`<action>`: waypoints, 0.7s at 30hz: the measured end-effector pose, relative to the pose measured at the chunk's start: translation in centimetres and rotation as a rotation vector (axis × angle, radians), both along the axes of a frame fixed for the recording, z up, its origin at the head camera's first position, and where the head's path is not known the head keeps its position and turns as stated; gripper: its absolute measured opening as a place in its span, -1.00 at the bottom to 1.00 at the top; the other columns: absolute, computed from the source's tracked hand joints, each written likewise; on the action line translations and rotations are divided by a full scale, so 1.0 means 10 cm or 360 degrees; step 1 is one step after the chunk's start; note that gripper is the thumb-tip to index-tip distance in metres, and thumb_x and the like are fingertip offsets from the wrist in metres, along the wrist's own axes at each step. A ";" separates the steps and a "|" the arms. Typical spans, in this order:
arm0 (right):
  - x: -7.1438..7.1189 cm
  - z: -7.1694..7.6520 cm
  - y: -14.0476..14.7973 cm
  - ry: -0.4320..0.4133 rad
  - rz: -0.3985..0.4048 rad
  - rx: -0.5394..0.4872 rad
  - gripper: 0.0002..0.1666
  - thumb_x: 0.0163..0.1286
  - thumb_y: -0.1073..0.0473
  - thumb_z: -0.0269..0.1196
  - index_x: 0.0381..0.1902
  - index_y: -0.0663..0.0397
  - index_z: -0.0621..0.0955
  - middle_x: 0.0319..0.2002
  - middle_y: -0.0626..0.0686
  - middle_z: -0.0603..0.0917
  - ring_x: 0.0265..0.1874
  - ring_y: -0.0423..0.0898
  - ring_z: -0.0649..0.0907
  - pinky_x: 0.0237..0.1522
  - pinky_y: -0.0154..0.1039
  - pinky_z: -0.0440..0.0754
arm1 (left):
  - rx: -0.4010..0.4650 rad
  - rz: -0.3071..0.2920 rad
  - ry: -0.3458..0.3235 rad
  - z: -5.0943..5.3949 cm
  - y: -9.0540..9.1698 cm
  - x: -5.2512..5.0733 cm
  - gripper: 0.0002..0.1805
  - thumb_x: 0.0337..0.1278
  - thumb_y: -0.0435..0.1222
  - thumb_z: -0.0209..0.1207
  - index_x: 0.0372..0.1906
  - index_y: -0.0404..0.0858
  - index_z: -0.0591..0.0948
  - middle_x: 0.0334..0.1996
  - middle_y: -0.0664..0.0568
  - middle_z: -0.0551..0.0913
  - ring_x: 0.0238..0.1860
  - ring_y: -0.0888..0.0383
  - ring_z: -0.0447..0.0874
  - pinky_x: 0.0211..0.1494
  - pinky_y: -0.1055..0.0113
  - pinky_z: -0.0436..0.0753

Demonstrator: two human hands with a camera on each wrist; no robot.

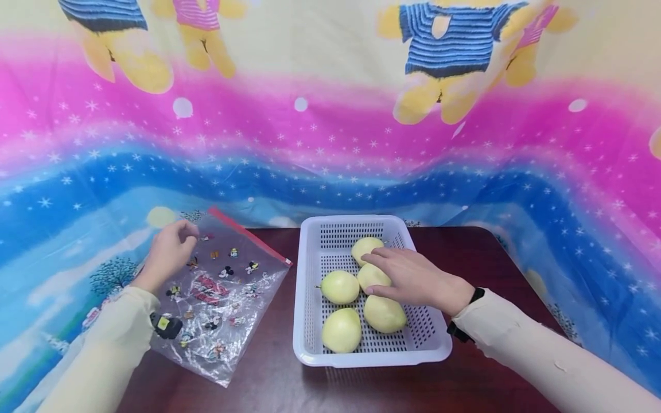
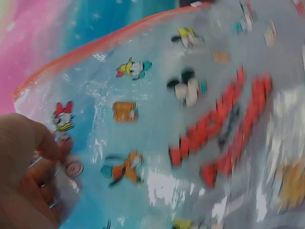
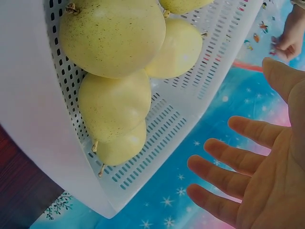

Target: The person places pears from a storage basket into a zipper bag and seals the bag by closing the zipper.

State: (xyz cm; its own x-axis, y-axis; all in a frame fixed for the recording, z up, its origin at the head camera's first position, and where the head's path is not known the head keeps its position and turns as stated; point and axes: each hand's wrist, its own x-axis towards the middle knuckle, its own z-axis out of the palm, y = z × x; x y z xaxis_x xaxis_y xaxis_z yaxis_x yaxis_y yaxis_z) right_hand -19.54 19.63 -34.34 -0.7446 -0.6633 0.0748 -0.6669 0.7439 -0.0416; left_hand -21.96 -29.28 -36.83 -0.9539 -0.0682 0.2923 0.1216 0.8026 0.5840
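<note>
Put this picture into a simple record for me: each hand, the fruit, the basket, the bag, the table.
Left hand: pinches the bag near its edge
Right hand: over the basket, fingers spread, holding nothing
Fruit: five pale yellow-green pears, inside the basket
Basket: white, slotted, on the table
Bag: clear, cartoon prints, red strip
Table: dark reddish brown
</note>
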 end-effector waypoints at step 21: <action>0.01 -0.03 0.00 -0.0010 -0.0017 0.0005 -0.23 0.37 -0.24 0.30 0.40 0.00 0.48 0.28 0.11 0.60 0.23 0.09 0.63 0.25 0.12 0.58 | -0.0633 0.0057 0.0749 0.37 0.46 0.24 -0.81 0.11 -0.49 0.23 -0.20 -0.27 0.76 -0.49 -0.17 0.63 -0.56 0.02 0.36 -0.41 0.17 0.40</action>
State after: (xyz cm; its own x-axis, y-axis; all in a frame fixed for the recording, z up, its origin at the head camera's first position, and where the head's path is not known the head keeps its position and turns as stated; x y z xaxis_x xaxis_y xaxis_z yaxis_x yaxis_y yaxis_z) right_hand -19.48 19.64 -34.68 -0.7519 -0.6557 0.0681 -0.6589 0.7510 -0.0438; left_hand -19.60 -24.72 -33.15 -0.7157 0.1029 0.6908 0.2625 0.9562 0.1294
